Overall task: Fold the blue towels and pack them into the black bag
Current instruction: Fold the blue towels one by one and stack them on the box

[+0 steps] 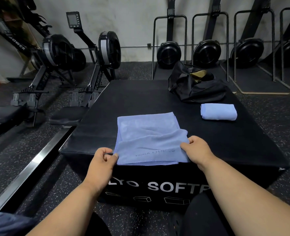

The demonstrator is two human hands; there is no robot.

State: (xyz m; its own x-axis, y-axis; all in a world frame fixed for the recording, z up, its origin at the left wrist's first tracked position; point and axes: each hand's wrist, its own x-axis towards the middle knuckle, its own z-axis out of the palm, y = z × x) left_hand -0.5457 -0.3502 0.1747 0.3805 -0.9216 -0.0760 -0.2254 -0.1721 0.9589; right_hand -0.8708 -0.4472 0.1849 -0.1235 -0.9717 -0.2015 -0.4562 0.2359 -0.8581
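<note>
I see left hand [102, 156] and right hand [196, 147] fingers pinching the near corners of the half-folded towel [147, 133] on the box [106, 106], folded towel [218, 111] beside the bag [197, 87].

Bare forearms, no sleeves; black trousers [204, 217] on both legs.

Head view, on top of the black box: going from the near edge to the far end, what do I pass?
Hands, left and right, pinching the near end of the half-folded blue towel → folded blue towel, off to the right → black bag at the far right corner.
</note>
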